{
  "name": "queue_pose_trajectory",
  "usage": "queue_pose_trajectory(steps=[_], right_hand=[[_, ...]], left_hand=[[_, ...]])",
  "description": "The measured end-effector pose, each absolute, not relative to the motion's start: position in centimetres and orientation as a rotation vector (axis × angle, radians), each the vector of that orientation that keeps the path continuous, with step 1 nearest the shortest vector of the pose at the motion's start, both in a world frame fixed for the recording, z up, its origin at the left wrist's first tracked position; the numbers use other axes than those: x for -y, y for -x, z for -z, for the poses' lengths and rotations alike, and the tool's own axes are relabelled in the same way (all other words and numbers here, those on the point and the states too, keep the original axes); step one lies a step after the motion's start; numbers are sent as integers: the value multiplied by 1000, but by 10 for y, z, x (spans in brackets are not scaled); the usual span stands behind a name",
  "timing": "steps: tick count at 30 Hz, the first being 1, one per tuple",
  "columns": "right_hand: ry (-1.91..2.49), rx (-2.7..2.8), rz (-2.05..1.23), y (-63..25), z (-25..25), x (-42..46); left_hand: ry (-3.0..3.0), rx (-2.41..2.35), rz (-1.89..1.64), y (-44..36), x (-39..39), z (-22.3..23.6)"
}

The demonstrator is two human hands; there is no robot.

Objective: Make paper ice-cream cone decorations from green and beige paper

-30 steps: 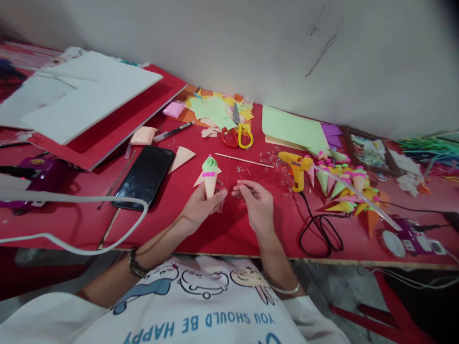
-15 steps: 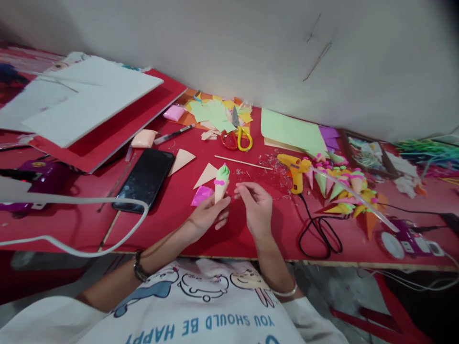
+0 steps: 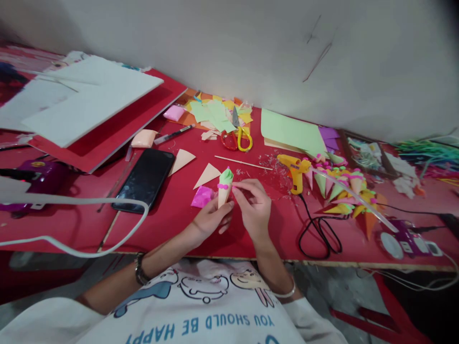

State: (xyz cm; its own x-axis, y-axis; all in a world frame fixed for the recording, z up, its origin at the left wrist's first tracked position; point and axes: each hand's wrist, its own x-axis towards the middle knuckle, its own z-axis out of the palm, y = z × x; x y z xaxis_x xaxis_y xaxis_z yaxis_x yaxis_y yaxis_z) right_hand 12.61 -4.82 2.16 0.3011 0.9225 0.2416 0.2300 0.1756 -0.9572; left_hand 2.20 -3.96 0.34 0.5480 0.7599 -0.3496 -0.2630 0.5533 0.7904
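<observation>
My left hand (image 3: 211, 220) grips a small paper ice-cream cone (image 3: 224, 188) upright by its peach lower part; the cone has a green top and a pink band. My right hand (image 3: 254, 205) is pinched, its fingertips touching the cone's pink band from the right; what they pinch is too small to make out. A pink lump (image 3: 202, 196) lies on the red table (image 3: 172, 224) just left of the cone, and a peach paper triangle (image 3: 207, 175) lies behind it.
A black phone (image 3: 145, 178) lies to the left, with white boards (image 3: 82, 102) beyond. Scissors (image 3: 236, 136) and paper scraps sit at the back. A yellow glue gun (image 3: 296, 171), its black cord and a pile of finished cones (image 3: 344, 188) are on the right. A thin stick (image 3: 244, 162) lies behind my hands.
My left hand carried the cone to the right, uncovering the pink lump and the peach triangle. My right hand closed in and now touches the cone's pink band.
</observation>
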Motion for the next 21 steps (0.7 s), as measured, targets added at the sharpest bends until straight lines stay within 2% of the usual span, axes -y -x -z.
queue_pose_trajectory(steps=[21], right_hand=[[1264, 1130, -849, -125, -17, 47]], left_hand=[[-876, -825, -654, -24, 41, -3]])
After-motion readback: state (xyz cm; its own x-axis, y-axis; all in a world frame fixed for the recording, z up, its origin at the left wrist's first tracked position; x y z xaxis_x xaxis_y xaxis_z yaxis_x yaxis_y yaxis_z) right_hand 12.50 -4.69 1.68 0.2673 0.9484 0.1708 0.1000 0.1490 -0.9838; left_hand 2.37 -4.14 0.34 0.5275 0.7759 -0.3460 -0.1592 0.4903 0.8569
